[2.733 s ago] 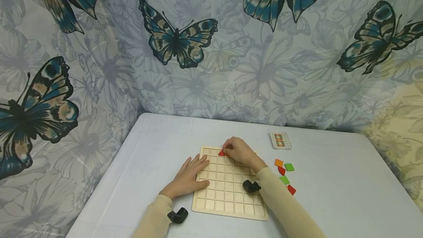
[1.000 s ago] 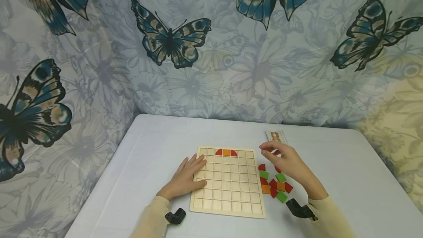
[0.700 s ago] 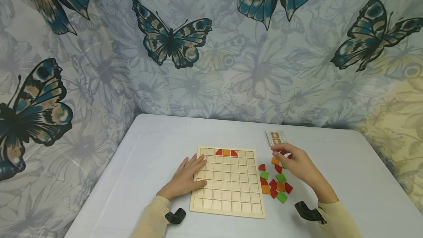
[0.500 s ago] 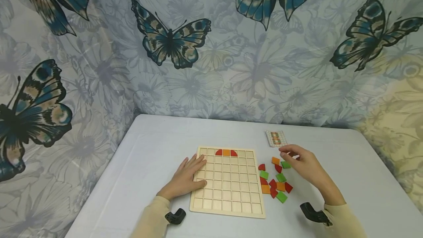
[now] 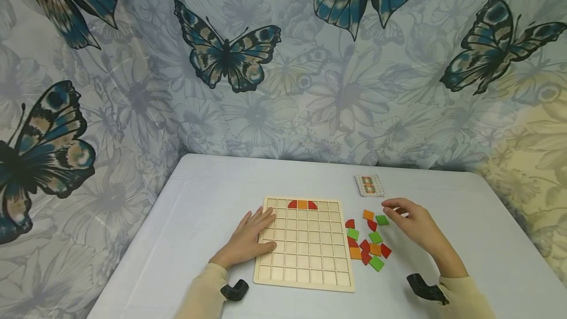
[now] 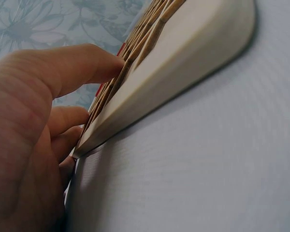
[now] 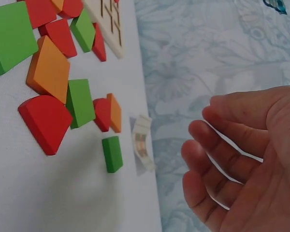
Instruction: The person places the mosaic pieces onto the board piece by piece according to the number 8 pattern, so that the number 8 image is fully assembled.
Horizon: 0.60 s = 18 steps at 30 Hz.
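A pale wooden grid board (image 5: 310, 247) lies on the white table. My left hand (image 5: 247, 241) rests on its left edge with fingers spread; in the left wrist view the thumb (image 6: 87, 67) touches the grid. Two red quarter-round tiles with an orange square tile (image 5: 302, 205) between them sit in the board's top row. My right hand (image 5: 414, 220) hovers right of the loose tiles, its fingers loosely bent and holding nothing. Nearest to it is a green square tile (image 5: 382, 220). Several red, orange and green tiles, such as this orange one (image 7: 48, 70), lie beside the board.
A small pattern card (image 5: 369, 186) with a printed grid lies behind the loose tiles. The white table (image 5: 221, 181) meets a wall hanging (image 5: 266, 122) with butterflies at its back edge. A black wrist device (image 5: 236, 290) sits by the left cuff.
The right hand has put a red tile in the board's top row, then moved away rightward past the loose tiles, uncovering them and the card. The left hand stays on the board.
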{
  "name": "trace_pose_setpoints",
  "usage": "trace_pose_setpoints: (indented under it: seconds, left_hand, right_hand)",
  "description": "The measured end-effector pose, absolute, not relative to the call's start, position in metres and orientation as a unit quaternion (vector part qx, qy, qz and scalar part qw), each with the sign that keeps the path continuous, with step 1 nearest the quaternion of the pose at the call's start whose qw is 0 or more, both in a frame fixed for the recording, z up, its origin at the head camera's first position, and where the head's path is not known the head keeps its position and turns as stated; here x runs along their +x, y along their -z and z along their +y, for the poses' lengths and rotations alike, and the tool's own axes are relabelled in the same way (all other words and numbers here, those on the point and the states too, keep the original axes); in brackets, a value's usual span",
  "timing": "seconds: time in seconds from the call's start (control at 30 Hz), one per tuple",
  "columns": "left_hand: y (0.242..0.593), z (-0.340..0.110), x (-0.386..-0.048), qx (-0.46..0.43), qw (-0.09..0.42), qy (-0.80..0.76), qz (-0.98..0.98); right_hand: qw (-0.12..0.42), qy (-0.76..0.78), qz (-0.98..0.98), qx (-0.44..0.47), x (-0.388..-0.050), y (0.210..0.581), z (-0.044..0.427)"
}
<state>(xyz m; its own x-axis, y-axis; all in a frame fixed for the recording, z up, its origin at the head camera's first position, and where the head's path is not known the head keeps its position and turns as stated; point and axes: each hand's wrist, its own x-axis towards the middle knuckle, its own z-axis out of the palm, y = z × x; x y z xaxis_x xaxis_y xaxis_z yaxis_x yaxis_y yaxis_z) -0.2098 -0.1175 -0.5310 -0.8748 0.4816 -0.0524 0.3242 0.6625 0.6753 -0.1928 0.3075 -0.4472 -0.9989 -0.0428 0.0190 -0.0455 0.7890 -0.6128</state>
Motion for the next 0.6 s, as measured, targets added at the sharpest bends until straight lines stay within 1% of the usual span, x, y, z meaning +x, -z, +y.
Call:
trace_pose_setpoints:
  seconds: [0.2,0.6]
  left_hand:
    - [0.532,-0.117,-0.21,0.221,0.115,-0.344,0.905]
    - [0.53,-0.118,-0.21,0.223,0.113,-0.341,0.906]
  right_hand:
    - [0.004,-0.32,-0.947,0.029,-0.196,0.457,0.307]
    - [-0.02,-0.277,-0.96,0.025,-0.203,0.473,0.311]
